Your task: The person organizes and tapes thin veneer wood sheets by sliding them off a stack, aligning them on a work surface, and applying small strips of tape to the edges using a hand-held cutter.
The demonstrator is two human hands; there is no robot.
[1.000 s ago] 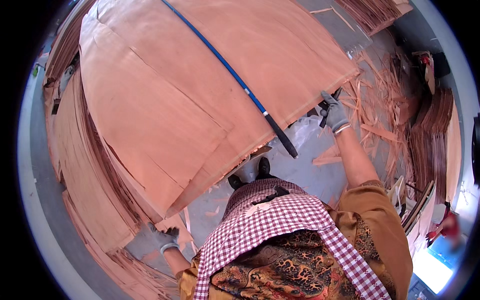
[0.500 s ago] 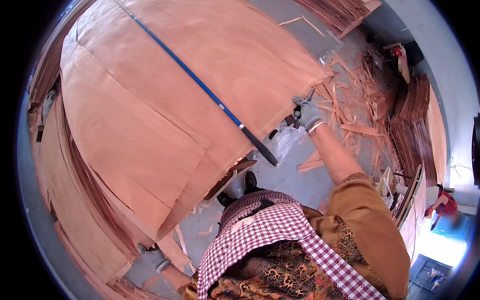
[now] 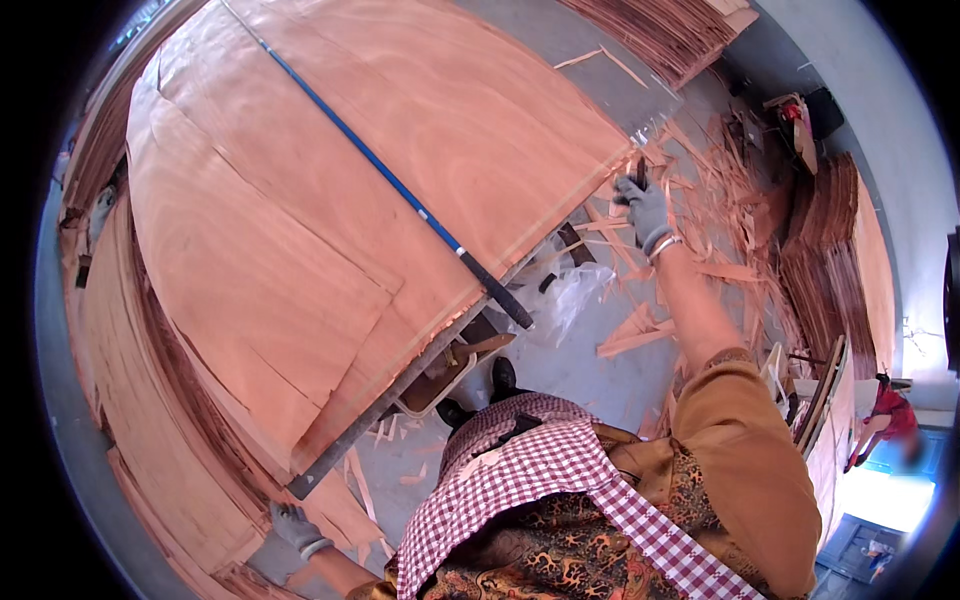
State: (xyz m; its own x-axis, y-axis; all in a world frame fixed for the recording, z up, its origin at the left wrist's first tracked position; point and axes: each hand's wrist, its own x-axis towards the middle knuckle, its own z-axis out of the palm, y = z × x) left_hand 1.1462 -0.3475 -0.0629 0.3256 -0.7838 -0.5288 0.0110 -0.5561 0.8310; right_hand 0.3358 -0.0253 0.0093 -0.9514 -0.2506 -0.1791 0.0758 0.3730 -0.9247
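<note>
Now my right hand, in a grey work glove, is clenched on the far right corner of the large thin sheet of reddish wood veneer, with a small dark tool also in the fist, I think. My left hand, gloved too, rests at the near left corner; whether its fingers are closed I cannot tell. The sheet lies flat on a stack over a low metal frame, probably so that both corners are reachable. A long blue pole with a black grip lies diagonally on top, perhaps as a weight. Veneer scraps cover the floor beside my right hand.
</note>
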